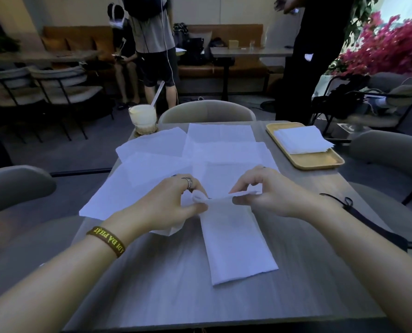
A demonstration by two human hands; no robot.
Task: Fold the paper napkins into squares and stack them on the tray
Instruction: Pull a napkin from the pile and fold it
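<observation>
Right now your left hand (173, 203) and right hand (270, 194) both pinch the far end of a long folded napkin (237, 248), thumb against fingers. That end is lifted off the table (152, 292), and the rest lies flat, running toward you. Your left hand holds the left corner, slightly crumpled. Your right holds the right corner, and the edge is stretched between them. Behind your hands, several unfolded napkins (157, 150) lie spread and overlapping across the middle of the table. The tray (320, 163) sits at the far right corner, well apart from your hands, and carries a stack (301, 140) of folded squares. A glass (142, 117) with a straw (157, 93) stands at the far left edge. A wristband (106, 240) circles your left wrist, and a ring (188, 181) sits on a left finger.
</observation>
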